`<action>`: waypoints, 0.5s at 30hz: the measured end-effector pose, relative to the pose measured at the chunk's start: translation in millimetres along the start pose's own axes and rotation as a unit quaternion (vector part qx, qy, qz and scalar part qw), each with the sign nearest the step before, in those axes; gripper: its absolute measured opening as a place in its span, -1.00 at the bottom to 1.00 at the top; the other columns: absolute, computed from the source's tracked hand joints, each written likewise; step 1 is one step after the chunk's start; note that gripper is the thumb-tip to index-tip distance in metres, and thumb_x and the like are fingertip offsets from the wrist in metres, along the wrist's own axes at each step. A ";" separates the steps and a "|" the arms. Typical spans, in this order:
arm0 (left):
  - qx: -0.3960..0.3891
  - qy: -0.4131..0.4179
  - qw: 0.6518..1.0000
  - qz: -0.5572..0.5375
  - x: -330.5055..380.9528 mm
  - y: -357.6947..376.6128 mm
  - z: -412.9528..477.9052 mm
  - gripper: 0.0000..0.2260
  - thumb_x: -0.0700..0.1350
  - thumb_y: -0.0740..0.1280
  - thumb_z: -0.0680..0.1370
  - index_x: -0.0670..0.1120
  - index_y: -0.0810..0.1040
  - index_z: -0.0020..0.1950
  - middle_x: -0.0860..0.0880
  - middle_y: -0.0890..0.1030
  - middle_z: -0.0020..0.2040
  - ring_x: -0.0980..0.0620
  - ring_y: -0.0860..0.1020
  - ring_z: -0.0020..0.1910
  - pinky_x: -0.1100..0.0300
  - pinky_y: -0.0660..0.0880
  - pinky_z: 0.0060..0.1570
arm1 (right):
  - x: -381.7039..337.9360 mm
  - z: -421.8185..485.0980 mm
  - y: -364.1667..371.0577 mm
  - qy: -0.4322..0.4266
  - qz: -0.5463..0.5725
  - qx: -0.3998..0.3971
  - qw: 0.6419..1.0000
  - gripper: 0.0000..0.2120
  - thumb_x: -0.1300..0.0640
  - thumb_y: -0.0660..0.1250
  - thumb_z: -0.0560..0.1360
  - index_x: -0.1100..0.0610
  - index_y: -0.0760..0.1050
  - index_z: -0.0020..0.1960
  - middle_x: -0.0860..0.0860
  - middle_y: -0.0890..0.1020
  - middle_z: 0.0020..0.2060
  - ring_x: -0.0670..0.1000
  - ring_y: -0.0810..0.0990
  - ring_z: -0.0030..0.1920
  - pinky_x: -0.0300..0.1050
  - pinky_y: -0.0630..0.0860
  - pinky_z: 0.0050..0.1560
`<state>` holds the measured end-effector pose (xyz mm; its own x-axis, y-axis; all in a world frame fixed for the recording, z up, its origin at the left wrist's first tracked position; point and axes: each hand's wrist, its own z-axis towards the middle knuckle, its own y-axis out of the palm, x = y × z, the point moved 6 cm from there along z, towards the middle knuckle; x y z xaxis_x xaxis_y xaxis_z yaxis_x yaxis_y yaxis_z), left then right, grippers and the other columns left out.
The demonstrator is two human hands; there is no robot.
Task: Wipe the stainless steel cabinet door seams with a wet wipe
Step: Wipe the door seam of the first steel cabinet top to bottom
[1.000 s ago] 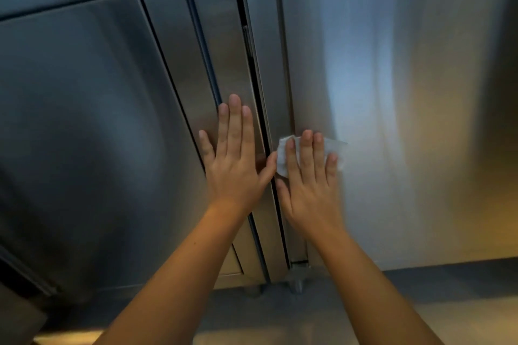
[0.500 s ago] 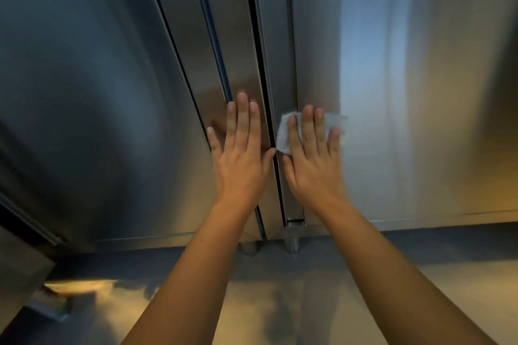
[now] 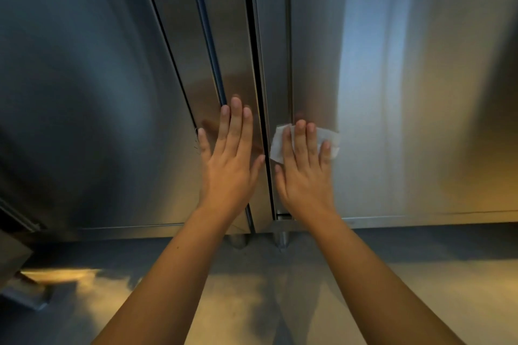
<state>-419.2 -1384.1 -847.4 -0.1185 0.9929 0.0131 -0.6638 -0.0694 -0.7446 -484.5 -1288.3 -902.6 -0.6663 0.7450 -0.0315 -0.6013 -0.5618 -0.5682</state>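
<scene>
The stainless steel cabinet [image 3: 392, 64] is filling the view, standing on short legs [image 3: 280, 238] above the floor [image 3: 420, 288]. Its panels are rigid, smooth and fixed; under a damp cloth they are likely to feel slippery, so firm flat pressure is advisable.

The main door seam [image 3: 253, 36] is showing as a dark narrow gap. Its long axis is running vertically on the cabinet, from the top of the view down to the cabinet foot, leaning slightly rightward toward the bottom. A finer seam line [image 3: 288, 36] is running parallel, just to its right.

The left hand [image 3: 229, 159] is lying flat and bare on the steel strip just left of the dark gap, fingers straight and close together, thumb tip reaching the gap edge.

The right hand [image 3: 304, 173] is pressing flat on the panel just right of the gap, fingers straight, trapping the wipe against the steel.

The wet wipe [image 3: 277, 145] is lying under those fingers, protruding on both sides. Its long axis is running crosswise to the seams. Its left edge is sitting just beside the dark gap, and it appears to be covering the finer line. It is light, soft and limp, and is likely to bunch when dragged. Holding it under the fingertips, or folding it over one fingertip, is suiting the narrow gap best.
</scene>
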 end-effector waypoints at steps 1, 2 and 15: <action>0.000 0.003 1.000 0.000 -0.5 0.2 -0.1 -0.31 -0.05 0.32 0.54 -0.11 -0.09 0.46 -0.07 -0.17 0.44 -0.06 -0.12 0.45 -0.17 -0.16 0.37 | -0.1 0.5 0.5 0.001 -0.004 0.000 1.000 -0.29 0.00 0.02 0.57 0.16 -0.40 0.47 0.06 -0.46 0.42 0.04 -0.39 0.45 0.08 -0.29 0.42; 0.002 0.005 1.000 -0.002 -0.8 1.1 -0.1 -0.30 -0.05 0.32 0.54 -0.12 -0.09 0.46 -0.07 -0.18 0.44 -0.04 -0.13 0.45 -0.18 -0.15 0.37 | 0.5 -0.2 1.9 0.000 -0.010 -0.001 1.000 -0.29 0.00 0.01 0.58 0.15 -0.40 0.47 0.06 -0.46 0.42 0.04 -0.39 0.45 0.08 -0.29 0.42; -0.027 -0.037 0.998 0.054 -4.2 18.0 4.1 -0.10 0.24 0.13 0.46 -0.10 -0.51 0.37 -0.04 -0.53 0.36 0.06 -0.50 0.35 -0.09 -0.35 0.37 | -0.6 -42.6 28.6 -0.006 -0.026 0.058 0.998 -0.29 0.02 0.08 0.53 0.20 -0.24 0.50 0.11 -0.34 0.47 0.09 -0.29 0.48 0.08 -0.26 0.43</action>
<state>-433.7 -1390.0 -858.1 -0.2416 0.9702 -0.0214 -0.6038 -0.1675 -0.7793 -482.5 -1289.4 -953.9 -0.6372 0.7706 0.0053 -0.6822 -0.5608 -0.4692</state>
